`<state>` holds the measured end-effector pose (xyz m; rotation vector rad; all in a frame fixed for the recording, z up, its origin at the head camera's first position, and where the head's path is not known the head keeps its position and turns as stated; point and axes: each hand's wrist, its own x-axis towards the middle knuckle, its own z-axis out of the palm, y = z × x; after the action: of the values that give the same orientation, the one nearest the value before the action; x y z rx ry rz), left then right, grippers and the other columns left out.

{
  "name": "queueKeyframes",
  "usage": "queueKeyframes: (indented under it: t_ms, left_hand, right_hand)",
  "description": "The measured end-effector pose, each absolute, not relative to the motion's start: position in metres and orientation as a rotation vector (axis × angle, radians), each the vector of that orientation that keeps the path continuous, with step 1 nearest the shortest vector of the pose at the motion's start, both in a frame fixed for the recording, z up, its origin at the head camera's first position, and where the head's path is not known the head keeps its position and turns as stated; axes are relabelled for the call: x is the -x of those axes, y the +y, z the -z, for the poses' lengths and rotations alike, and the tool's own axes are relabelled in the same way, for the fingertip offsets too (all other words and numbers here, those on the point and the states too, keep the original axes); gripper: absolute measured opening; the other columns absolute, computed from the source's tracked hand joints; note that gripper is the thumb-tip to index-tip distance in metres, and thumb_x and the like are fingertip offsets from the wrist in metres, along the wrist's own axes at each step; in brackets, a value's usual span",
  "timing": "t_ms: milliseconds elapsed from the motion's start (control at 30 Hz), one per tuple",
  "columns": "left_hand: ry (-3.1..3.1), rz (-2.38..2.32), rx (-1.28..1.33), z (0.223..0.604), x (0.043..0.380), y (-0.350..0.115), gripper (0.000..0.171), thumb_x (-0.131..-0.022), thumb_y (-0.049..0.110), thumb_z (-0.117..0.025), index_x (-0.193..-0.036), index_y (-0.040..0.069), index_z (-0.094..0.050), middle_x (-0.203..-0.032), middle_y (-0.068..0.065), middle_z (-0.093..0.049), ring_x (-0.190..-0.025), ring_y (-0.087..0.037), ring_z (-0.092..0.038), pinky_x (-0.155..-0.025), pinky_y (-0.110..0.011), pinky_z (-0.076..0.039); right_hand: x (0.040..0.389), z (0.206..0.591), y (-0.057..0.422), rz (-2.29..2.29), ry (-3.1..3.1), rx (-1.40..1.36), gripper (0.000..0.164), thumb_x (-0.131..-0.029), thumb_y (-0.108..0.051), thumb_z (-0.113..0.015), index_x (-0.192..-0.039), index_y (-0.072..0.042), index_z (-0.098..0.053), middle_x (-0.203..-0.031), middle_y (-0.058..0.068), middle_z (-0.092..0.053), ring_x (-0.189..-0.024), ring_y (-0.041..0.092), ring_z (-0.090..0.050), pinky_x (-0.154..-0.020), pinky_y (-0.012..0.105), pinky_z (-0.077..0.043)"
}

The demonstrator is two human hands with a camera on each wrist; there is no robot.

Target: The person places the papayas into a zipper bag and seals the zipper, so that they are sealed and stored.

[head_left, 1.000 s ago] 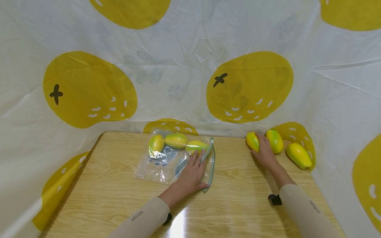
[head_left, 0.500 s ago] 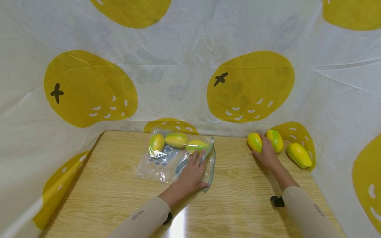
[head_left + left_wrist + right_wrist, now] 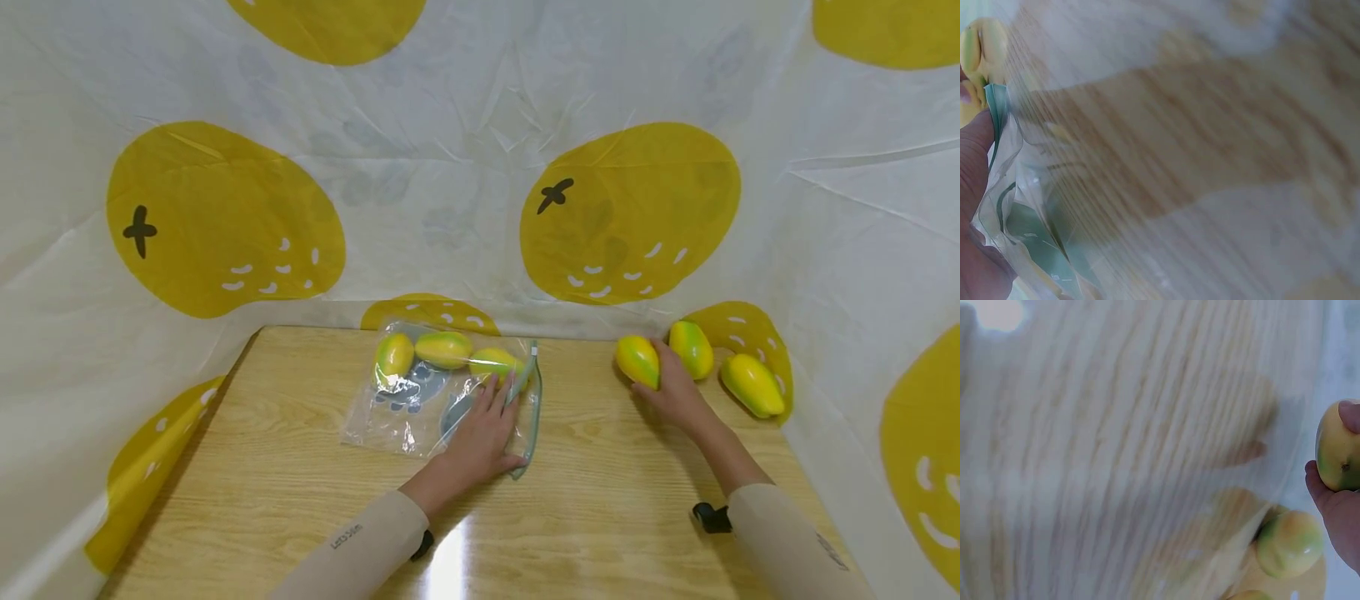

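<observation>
A clear plastic zip bag [image 3: 375, 421] with grey-green printing lies on the wooden table, with three yellow-green mangoes [image 3: 444, 350] inside near its back edge. My left hand [image 3: 480, 437] rests on the bag's mouth, fingers stretched out, its thumb at the green zip strip [image 3: 537, 417]. In the left wrist view the strip [image 3: 997, 106] runs beside the fingers. My right hand [image 3: 678, 396] grips another mango [image 3: 637, 361] near the back edge; the right wrist view shows thumb and fingers around this mango [image 3: 1335, 450]. Two loose mangoes [image 3: 692, 350] [image 3: 752, 386] lie to the right of that hand.
A white cloth [image 3: 435, 233] printed with big yellow fruit hangs behind the table and at both sides. The wooden tabletop [image 3: 585, 500] stretches between the bag and the right arm. Black wrist-worn devices [image 3: 711, 518] show at both sleeves.
My right hand has drawn the gripped mango slightly away from the mango beside it, and more of it shows. The left hand and the bag stay in place.
</observation>
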<state>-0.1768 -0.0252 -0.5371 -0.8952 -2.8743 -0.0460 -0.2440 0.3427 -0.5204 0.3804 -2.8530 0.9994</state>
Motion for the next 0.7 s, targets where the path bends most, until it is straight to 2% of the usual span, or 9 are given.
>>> queueKeyframes:
  t_ms: [267, 433, 700]
  left_hand:
    - [-2.873, 0.073, 0.893, 0.537, 0.178, -0.025, 0.116, -0.075, 0.073, -0.077, -0.158, 0.001, -0.037, -0.173, -0.02, -0.002, -0.158, -0.045, -0.015, -0.126, -0.051, -0.028]
    - [-2.875, 0.088, 0.895, 0.537, 0.178, -0.025, 0.117, -0.075, 0.072, -0.078, -0.158, 0.001, -0.036, -0.173, -0.02, -0.002, -0.158, -0.045, -0.015, -0.126, -0.051, -0.028]
    - [-2.892, 0.103, 0.894, 0.538, 0.177, -0.025, 0.121, -0.075, 0.071, -0.079, -0.16, 0.0, -0.031, -0.173, -0.02, 0.0, -0.158, -0.044, -0.013, -0.127, -0.05, -0.027]
  right_hand:
    - [0.227, 0.506, 0.327, -0.969, -2.817, -0.491, 0.085, -0.088, 0.0, -0.078, -0.151, 0.016, -0.024, -0.145, 0.042, -0.037, -0.133, 0.056, -0.038, -0.108, 0.072, -0.032]
    - [0.217, 0.503, 0.319, -0.959, -2.818, -0.531, 0.085, -0.087, 0.0, -0.079, -0.151, 0.016, -0.025, -0.143, 0.041, -0.039, -0.129, 0.052, -0.042, -0.104, 0.068, -0.037]
    - [0.206, 0.498, 0.3, -0.996, -2.869, -0.604, 0.083, -0.088, -0.001, -0.078, -0.152, 0.014, -0.028, -0.145, 0.039, -0.042, -0.132, 0.054, -0.044, -0.109, 0.069, -0.037]
